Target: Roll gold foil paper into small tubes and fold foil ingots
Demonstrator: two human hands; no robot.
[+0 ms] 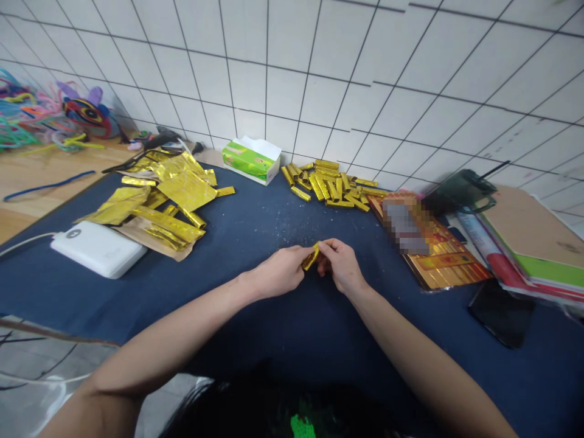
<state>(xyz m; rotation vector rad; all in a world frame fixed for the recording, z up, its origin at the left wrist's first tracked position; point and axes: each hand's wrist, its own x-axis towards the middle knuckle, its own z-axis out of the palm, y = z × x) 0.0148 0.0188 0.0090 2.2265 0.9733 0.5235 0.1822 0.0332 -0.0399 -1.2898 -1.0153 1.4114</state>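
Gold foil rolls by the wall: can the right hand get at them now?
Probably yes: only blue cloth lies between the right hand and the gold foil rolls, though it pinches another roll.

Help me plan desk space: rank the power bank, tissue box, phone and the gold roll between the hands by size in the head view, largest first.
1. white power bank
2. tissue box and black phone: they look alike, and the box sits farther away, so unsure
3. gold foil roll

left forearm [150, 347]: bare, running out of view at the near left.
right forearm [424, 365]: bare, running out of view at the near right.
left hand [276, 272]: bare.
right hand [342, 266]: bare.
dark top [255, 413]: black, with a bright green print [302, 427] at the near edge.
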